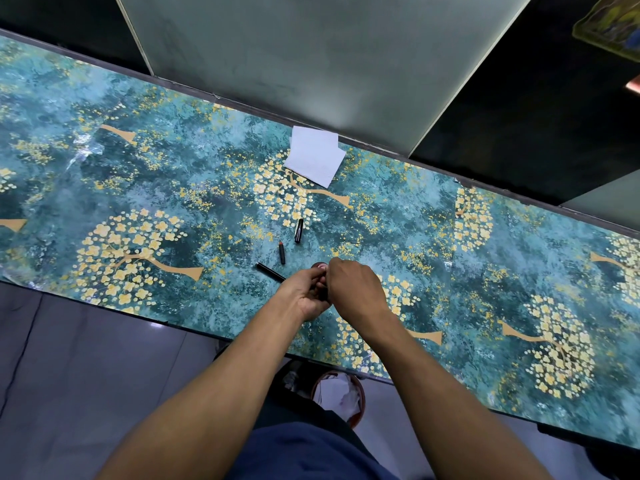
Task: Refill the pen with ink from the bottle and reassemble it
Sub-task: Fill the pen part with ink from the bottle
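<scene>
Head view: both hands meet at table centre over the ink bottle (318,268) — left hand (304,294) wrapped around its body, right hand (356,285) closed over its top. Pen barrel (270,271) lies at nine o'clock, nib section (282,252) at eleven, cap (299,230) at twelve — tissue (315,159) beyond.

teal table cover (180,188) w/ yellow blossom trees; white tissue (314,160); black pen parts (299,230).

A long table (138,188) covered in teal cloth with golden trees; on it lie white paper tissues (314,159). Nearer: 3 black pen parts, a cap (299,230), a nib section (282,252) and a barrel (270,271).
</scene>
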A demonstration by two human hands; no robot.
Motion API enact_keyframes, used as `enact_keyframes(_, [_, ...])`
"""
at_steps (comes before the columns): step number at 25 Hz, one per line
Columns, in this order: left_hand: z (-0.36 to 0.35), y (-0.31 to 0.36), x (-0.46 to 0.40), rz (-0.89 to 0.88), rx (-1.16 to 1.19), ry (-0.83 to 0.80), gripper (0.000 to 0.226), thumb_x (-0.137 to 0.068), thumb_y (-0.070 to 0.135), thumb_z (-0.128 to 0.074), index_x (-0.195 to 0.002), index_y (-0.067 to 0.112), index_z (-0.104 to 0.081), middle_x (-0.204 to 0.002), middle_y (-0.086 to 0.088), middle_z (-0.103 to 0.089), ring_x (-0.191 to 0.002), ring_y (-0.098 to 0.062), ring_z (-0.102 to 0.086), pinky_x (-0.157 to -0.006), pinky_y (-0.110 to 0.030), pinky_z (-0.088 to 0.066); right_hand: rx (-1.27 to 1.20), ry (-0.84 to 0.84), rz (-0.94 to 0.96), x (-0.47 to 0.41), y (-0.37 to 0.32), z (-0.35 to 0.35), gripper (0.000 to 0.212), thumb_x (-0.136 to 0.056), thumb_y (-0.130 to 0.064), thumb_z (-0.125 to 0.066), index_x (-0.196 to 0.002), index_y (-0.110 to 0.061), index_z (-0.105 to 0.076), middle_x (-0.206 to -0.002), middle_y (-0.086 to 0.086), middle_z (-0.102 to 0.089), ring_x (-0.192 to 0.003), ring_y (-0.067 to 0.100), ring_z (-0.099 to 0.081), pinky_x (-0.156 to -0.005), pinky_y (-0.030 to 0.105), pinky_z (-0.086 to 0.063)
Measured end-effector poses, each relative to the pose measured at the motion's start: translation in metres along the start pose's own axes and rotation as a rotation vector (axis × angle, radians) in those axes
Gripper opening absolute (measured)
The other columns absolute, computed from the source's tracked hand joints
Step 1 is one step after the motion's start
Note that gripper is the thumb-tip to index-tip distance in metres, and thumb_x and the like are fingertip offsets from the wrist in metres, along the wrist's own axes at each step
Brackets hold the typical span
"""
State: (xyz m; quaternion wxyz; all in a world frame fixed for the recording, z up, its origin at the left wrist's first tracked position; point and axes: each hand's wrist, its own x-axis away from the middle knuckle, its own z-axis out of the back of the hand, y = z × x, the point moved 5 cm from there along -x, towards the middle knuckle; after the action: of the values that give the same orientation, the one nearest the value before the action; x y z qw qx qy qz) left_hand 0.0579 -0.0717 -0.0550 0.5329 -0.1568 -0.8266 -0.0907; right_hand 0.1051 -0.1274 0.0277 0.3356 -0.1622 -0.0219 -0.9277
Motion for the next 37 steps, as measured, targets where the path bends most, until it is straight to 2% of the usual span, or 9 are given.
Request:
enact_keyframes(3, [0.0,0.0,0.0,0.0,0.009,0.007,0.024,-0.094,0.011,-0.061,-0.071,0.009,-0.057,-0.041,-0.001,-0.045,-0.031,-0.007,-0.037,-0.043,-0.015,-0.044,-0.012,0.009,-0.011,0.004,-0.001,0.0,0.02,-0.101,-0.016,-0.045,-0.114,-0.004,-0.056,-0.108,0.016,-0.067,-0.098,0.038,-0.064,-0.065,0.036,-0.034])
enact_keyframes(6, [0.001,0.001,0.0,0.005,0.068,0.017,0.023,-0.091,0.007,-0.064,-0.069,0.006,-0.057,-0.043,-0.002,-0.046,-0.04,-0.006,-0.038,-0.048,-0.015,-0.048,-0.123,0.07,-0.018,0.005,0.003,0.004,0.023,-0.104,-0.026,-0.042,-0.11,-0.007,-0.054,-0.105,0.015,-0.064,-0.091,0.038,-0.062,-0.066,0.036,-0.032])
enact_keyframes(8, [0.002,0.0,0.002,0.002,0.045,0.017,0.022,-0.092,0.008,-0.064,-0.07,0.006,-0.057,-0.045,-0.002,-0.046,-0.041,-0.006,-0.039,-0.052,-0.014,-0.046,-0.137,0.052,0.014,0.005,0.003,0.005,0.018,-0.103,-0.023,-0.045,-0.111,-0.009,-0.051,-0.107,0.014,-0.06,-0.091,0.037,-0.06,-0.067,0.037,-0.03])
enact_keyframes(10, [0.001,0.0,0.002,-0.004,0.001,0.02,0.023,-0.093,0.01,-0.062,-0.071,0.008,-0.057,-0.042,-0.002,-0.047,-0.034,-0.007,-0.039,-0.058,-0.015,-0.04,-0.118,0.033,0.031,0.006,0.002,0.005,0.014,-0.101,-0.017,-0.046,-0.112,-0.009,-0.05,-0.109,0.013,-0.059,-0.091,0.036,-0.059,-0.068,0.036,-0.029])
enact_keyframes(18, [0.0,0.001,0.002,-0.024,-0.048,0.022,0.022,-0.096,0.014,-0.059,-0.074,0.011,-0.058,-0.042,0.001,-0.045,-0.03,-0.006,-0.037,-0.05,-0.015,-0.039,-0.068,0.006,-0.072,0.004,0.0,0.0,0.02,-0.102,-0.017,-0.043,-0.112,-0.006,-0.057,-0.105,0.016,-0.067,-0.094,0.038,-0.066,-0.064,0.036,-0.034])
enact_keyframes(25, [0.001,-0.001,0.011,-0.015,-0.103,-0.009,0.016,-0.092,0.013,-0.064,-0.077,0.007,-0.06,-0.06,-0.002,-0.052,-0.043,-0.008,-0.042,-0.048,-0.018,-0.045,-0.252,0.059,-0.173,0.011,0.009,-0.002,0.027,-0.103,-0.023,-0.038,-0.101,-0.006,-0.059,-0.097,0.021,-0.067,-0.087,0.041,-0.062,-0.062,0.037,-0.033])
enact_keyframes(29, [0.006,-0.001,0.015,-0.01,-0.178,-0.049,0.013,-0.092,0.011,-0.059,-0.081,0.005,-0.062,-0.07,-0.004,-0.055,-0.057,-0.01,-0.047,-0.056,-0.03,-0.051,-0.332,0.086,-0.237,0.018,0.016,-0.005,0.033,-0.104,-0.03,-0.038,-0.097,-0.007,-0.061,-0.092,0.021,-0.068,-0.082,0.04,-0.062,-0.06,0.037,-0.035])
enact_keyframes(37, [0.009,-0.005,0.018,0.014,-0.218,-0.113,0.008,-0.085,0.004,-0.058,-0.084,0.002,-0.066,-0.075,-0.004,-0.06,-0.06,-0.011,-0.055,-0.061,-0.032,-0.054,-0.401,0.089,-0.3,0.023,0.025,-0.009,0.029,-0.103,-0.029,-0.044,-0.093,-0.007,-0.061,-0.09,0.019,-0.068,-0.074,0.035,-0.054,-0.061,0.034,-0.031])
